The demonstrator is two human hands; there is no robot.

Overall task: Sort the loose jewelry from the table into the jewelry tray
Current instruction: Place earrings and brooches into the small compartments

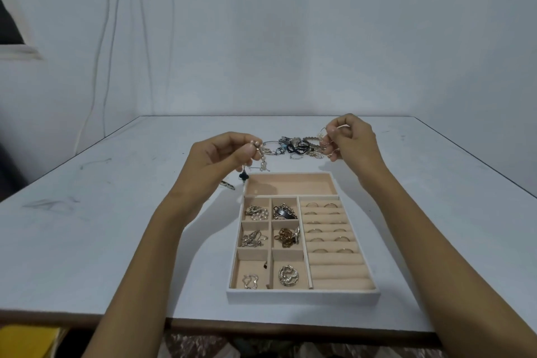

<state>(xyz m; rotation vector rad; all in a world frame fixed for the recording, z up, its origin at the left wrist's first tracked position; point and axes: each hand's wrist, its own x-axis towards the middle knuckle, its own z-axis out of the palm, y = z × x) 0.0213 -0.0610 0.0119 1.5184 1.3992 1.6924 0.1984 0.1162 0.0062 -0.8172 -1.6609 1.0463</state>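
Beyond tray (302,295), left hand (229,155) pinches dangly earring (263,161); right hand (353,139) pinches hoop (320,133). Light, limp, likely snag-prone: hold by top.

The scuffed white table (116,227) carries a compartmented jewelry tray (302,296) on the near side of both hands' fingers. A heap of loose jewelry (299,148) lies between the fingers of the left hand (223,154) and the right hand (353,139), and one small metal piece (228,184) lies just below the left fingers.

Perhaps a home, plain wall (290,38), white table (87,241)
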